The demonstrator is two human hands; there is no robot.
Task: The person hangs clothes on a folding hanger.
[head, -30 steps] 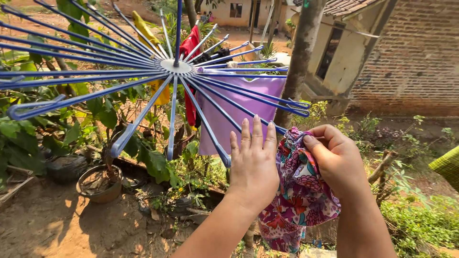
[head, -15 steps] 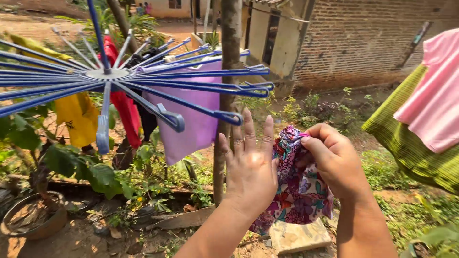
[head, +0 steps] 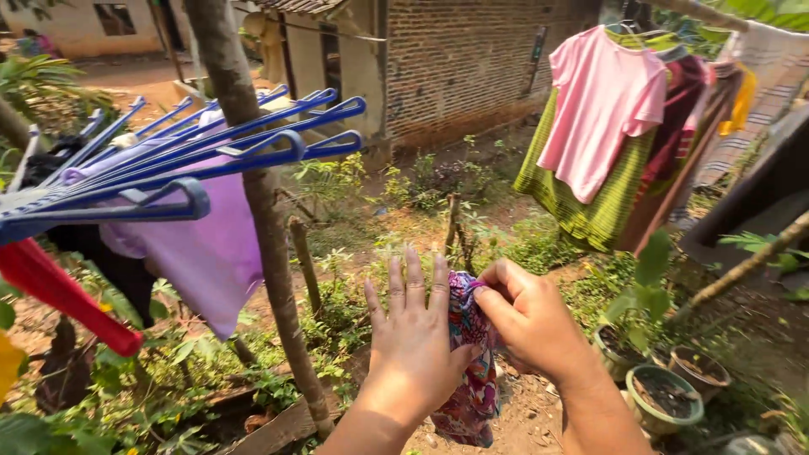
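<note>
Blue drying rack (head: 181, 152) w/ purple cloth (head: 202, 244); pink shirt (head: 602, 105), brick wall (head: 472, 59).

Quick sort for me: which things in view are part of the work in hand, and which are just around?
In hand:
- floral cloth, bunched between both hands
- left hand, fingers spread against the cloth
- right hand, pinching its top edge

Just around:
- blue spoked drying rack with a purple garment
- pink shirt on the far line
- pots on the ground
- tree trunk

No packages, labels, signs, screens
</note>
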